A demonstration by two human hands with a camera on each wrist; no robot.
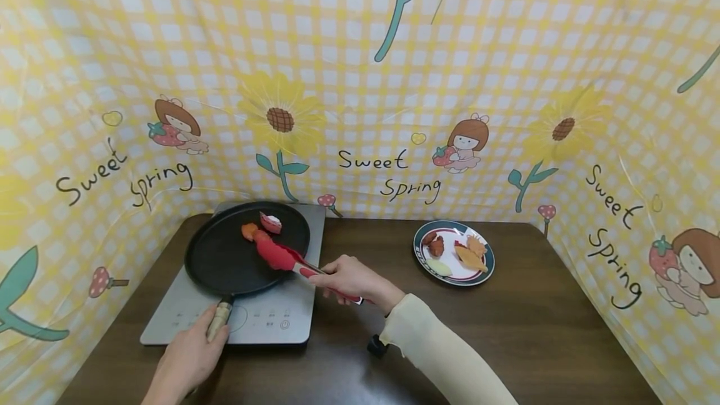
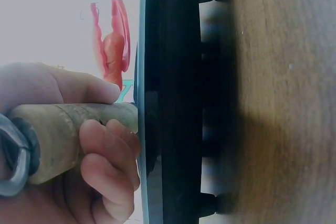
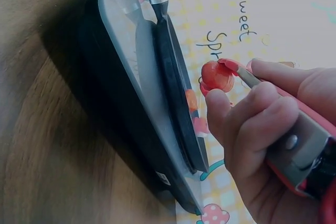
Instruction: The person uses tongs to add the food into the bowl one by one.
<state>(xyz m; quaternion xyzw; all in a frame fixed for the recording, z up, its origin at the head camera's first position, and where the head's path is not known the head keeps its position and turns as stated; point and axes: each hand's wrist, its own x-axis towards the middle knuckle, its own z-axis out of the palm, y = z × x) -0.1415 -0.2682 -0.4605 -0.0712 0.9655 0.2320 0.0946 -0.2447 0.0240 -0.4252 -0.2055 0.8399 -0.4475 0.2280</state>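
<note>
Far left is the flat silver hob (image 1: 300,324) on a dark wood worktop (image 1: 562,330), touch controls along its near edge. The left hand (image 1: 194,345) is down there, grip wrapped round the pan handle (image 1: 220,319), with the thumb along one side and the fingers curled on the other. That handle's attached to a round black pan (image 1: 225,261) over the hob; hard to say if it's sitting totally flat.

Toward the far side of the pan there's an orange piece (image 1: 248,232), and just right of that a pink-and-white piece (image 1: 271,224). Red-and-metal tongs (image 1: 278,255) reach in from the right, pinching a reddish sausage-looking piece (image 3: 217,76). The right wrist view shows that one held up off the pan surface, apart from the other two.

Next along, the right hand (image 1: 349,277) has its grip clamped on the tongs, coming out of a cream sleeve (image 1: 444,349).

Over on the right, well apart from the pan, there's a dark-rimmed plate (image 1: 458,272) with brown bits (image 1: 435,245), a pale green slice (image 1: 439,266) and a yellowish piece (image 1: 470,258).
</note>
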